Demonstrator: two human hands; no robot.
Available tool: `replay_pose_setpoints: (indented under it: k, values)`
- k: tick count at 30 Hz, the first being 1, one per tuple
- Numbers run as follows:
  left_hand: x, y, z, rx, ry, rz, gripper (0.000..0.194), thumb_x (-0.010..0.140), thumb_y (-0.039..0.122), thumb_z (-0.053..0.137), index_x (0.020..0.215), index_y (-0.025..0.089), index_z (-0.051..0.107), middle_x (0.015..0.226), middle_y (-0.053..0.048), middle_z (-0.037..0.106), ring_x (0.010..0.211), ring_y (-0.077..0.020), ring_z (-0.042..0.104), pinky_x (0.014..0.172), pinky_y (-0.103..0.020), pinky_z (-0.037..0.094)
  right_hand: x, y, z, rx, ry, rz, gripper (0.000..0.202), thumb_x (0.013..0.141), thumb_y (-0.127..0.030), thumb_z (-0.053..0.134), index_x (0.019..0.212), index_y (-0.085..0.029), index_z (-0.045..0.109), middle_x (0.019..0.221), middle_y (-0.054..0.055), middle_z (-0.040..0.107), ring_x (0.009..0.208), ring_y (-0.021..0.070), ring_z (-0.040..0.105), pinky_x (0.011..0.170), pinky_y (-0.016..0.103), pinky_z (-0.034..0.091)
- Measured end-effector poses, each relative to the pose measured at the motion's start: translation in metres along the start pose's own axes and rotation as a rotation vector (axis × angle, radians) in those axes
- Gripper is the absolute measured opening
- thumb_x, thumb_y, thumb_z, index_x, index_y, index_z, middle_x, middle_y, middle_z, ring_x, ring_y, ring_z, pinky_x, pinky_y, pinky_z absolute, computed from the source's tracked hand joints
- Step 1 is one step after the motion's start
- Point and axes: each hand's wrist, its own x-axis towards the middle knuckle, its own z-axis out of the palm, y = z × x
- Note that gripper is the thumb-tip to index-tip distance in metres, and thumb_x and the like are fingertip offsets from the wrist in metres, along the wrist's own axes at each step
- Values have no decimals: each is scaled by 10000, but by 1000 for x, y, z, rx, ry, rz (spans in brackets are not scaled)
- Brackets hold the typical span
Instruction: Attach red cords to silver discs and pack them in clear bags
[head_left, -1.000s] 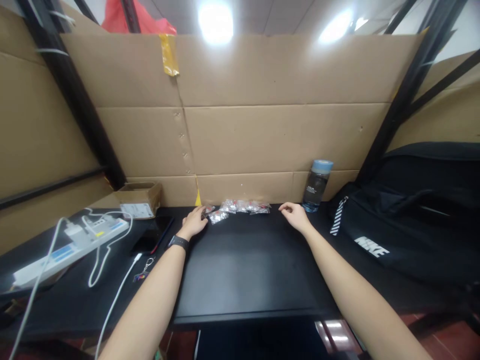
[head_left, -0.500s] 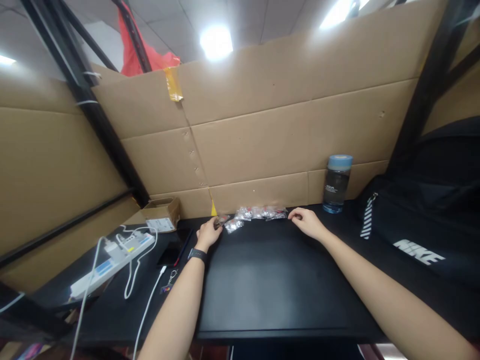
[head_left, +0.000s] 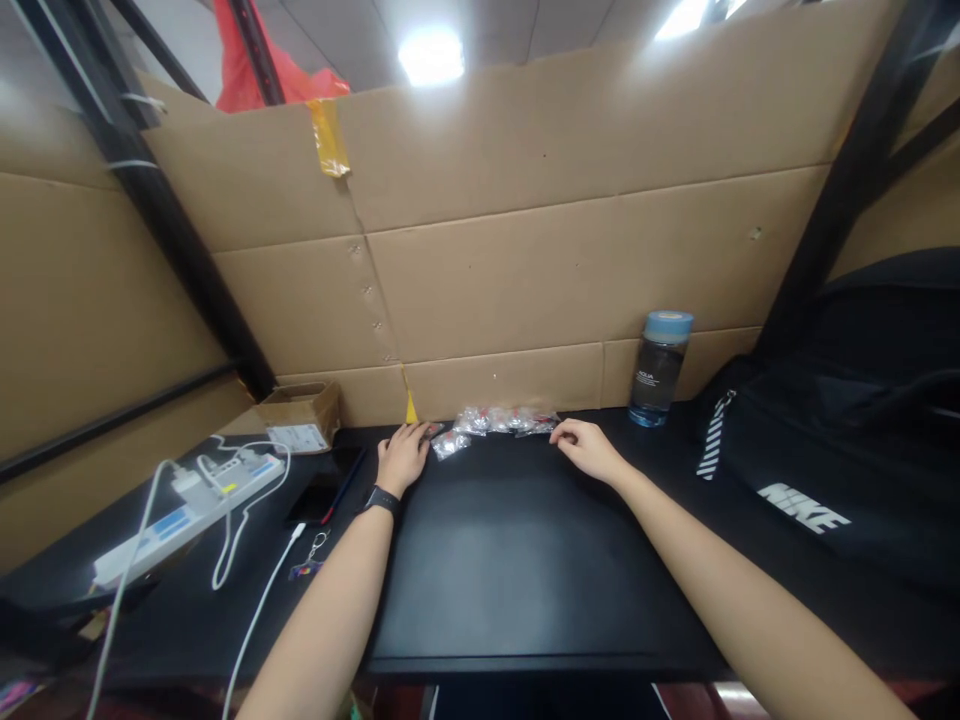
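Several small clear plastic packets (head_left: pixel 499 420) with bits of red lie in a row along the back of the black table, by the cardboard wall. One packet (head_left: pixel 451 445) sits slightly forward at the row's left end. My left hand (head_left: pixel 403 458), with a dark band on the wrist, lies palm down there. Its fingers stretch over another packet (head_left: pixel 435 430), partly hidden beneath them. At the right end of the row, my right hand (head_left: pixel 587 447) rests with fingers loosely curled in, close to the last packet. Nothing shows in those fingers.
A blue-capped water bottle (head_left: pixel 660 370) and a black backpack (head_left: pixel 795 440) stand on the right. To the left are a small cardboard box (head_left: pixel 304 415), a phone (head_left: pixel 324 488), a keyring (head_left: pixel 309 560), and a white power strip (head_left: pixel 187 520) with loose cables. The cardboard wall (head_left: pixel 495 270) closes the back.
The view has shifted a little. My left fingers have gone from gripping a packet to lying flat over it. My right hand has come nearer the row's right end.
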Motion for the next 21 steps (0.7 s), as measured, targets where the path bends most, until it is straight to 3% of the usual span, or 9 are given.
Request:
replay_pose_setpoints:
  k: [5,9,12,17,21]
  values:
    - [1,2,-4,-89,87,-68,379,1033,344,450,1346,309,661,1348,-91,710,1255,-294,643,1077,-468,426,-1,-5,0,-1,-22,3,223,776,-143,532,805,-190,749,829,39,718,664,172,625,679,289,484]
    - [3,-6,-13,-206,246,-164,468,1076,357,298,1321,215,671,1311,-133,724,1216,-277,678,1024,-356,478,-1,-7,-1,-12,-22,-23,234,777,-124,530,812,-195,750,822,38,713,689,183,634,684,295,484]
    - [3,-3,-18,-302,310,-151,470,1068,374,315,1253,186,705,1256,-128,750,1187,-276,694,990,-323,501,-1,-11,0,-11,-28,-58,232,791,-118,532,819,-198,748,792,34,710,697,192,639,689,304,488]
    - [-4,36,-16,-455,249,33,418,1025,420,436,1130,187,767,1156,-93,791,1098,-278,731,957,-325,537,-3,-28,7,24,-39,-105,260,835,-127,542,1014,-193,719,860,32,696,687,164,627,671,286,506]
    - [-23,81,-11,-572,133,195,413,1012,428,500,1304,222,708,1219,-68,774,1088,-252,743,943,-312,558,-9,-41,13,35,-80,-150,444,836,-214,690,1275,-229,625,1075,60,671,827,177,638,762,317,548]
